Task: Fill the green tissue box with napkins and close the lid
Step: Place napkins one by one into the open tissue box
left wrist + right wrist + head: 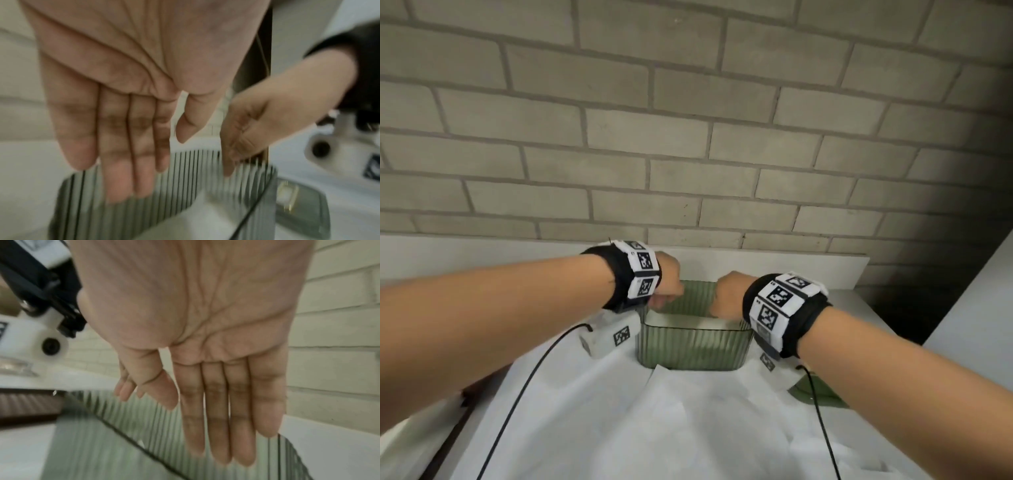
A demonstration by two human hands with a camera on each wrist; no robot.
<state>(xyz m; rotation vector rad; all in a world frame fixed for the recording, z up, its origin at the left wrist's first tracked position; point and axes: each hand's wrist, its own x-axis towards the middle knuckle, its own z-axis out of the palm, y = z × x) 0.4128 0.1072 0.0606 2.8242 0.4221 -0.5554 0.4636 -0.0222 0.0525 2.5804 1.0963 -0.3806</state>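
The ribbed translucent green tissue box (pixel 693 346) stood open on the white table (pixel 619 428), directly beneath both hands; left hand (pixel 667 279) and right hand (pixel 727 294) hung flat-fingered over it, holding nothing.

tissue box (pixel 693 346): ribbed, translucent green, probably plastic; napkins (pixel 688 421): matt white paper | wall (pixel 688 137): rough matt brick

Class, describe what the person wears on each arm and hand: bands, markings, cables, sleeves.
Both forearms are bare, with no sleeves or gloves. The left hand and right hand each have a black wrist strap carrying white blocks printed with black square-code markers. A white camera housing hangs beneath each wrist, trailing a thin black cable.
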